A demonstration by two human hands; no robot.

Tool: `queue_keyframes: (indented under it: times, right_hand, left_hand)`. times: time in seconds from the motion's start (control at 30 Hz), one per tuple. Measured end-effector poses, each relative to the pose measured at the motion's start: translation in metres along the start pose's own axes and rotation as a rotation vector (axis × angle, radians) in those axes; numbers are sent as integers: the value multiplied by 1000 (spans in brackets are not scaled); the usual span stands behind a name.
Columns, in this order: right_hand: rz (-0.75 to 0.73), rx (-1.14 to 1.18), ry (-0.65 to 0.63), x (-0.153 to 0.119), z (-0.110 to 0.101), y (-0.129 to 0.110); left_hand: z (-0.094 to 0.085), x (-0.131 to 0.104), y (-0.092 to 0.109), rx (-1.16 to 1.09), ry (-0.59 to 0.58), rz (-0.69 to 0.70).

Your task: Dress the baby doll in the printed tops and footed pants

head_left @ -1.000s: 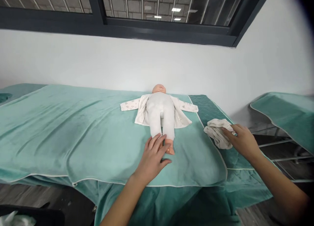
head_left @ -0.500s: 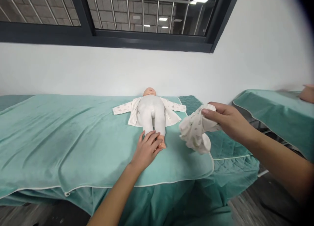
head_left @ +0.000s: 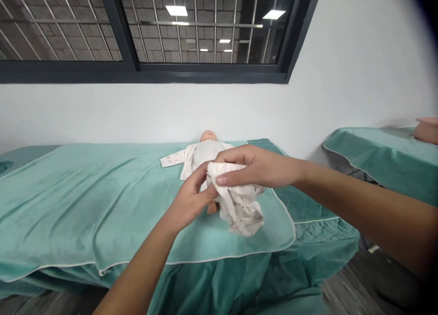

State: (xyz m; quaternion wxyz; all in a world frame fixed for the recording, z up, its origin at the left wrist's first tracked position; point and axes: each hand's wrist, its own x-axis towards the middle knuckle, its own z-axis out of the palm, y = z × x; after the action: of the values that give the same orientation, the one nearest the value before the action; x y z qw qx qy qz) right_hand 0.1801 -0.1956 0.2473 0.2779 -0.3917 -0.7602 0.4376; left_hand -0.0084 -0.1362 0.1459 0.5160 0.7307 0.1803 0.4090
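Note:
A baby doll [head_left: 208, 149] in a white suit lies on its back on the green bed cover [head_left: 137, 214], its head toward the wall. Beneath its body an open white printed jacket [head_left: 175, 158] is spread, one sleeve stretched out to the left. In front of the doll's legs, my right hand [head_left: 251, 166] grips a bunched white printed garment [head_left: 239, 205] by its gathered edge. My left hand [head_left: 191, 194] pinches the same edge from the left side. Both hands and the cloth hide most of the doll's legs; one foot [head_left: 212, 208] shows below.
Behind the bed are a white wall [head_left: 137, 112] and a dark-framed window [head_left: 205, 73] with bars. At the right stands another green-covered surface [head_left: 386, 146] with a pinkish object [head_left: 426, 130] on it. Quilted green fabric [head_left: 318, 214] hangs past the cover's right edge.
My right hand has brought the garment left, in front of the doll. My left hand has come up from the doll's feet and taken hold of the garment's edge. The view has tilted slightly upward.

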Motion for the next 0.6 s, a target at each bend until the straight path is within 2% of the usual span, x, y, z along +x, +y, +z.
queue_keyframes:
  times: [0.07,0.13,0.2,0.27,0.37,0.53,0.6]
  right_hand:
    - [-71,-49,0,3,-1,-11]
    - [-100,-72,14,4,-7,-16]
    - [-85,-87,38,4,-14,-17]
    - [-50,-107,48,3,-21,-13]
    - [-53,-67,79,3,-26,-5]
    - [-153,124,293,1,-30,11]
    - [-131,103,268,1,-32,17]
  left_hand:
    - [-3,-2,11,-55,21,-36]
    - [-9,-3,19,-113,112,-56]
    - [-16,0,29,-162,212,-81]
    - [-22,4,39,-200,244,-111]
    - [-30,10,52,-239,154,-152]
    - [-41,10,59,-107,-206,-286]
    - [-44,10,60,-32,-223,-272]
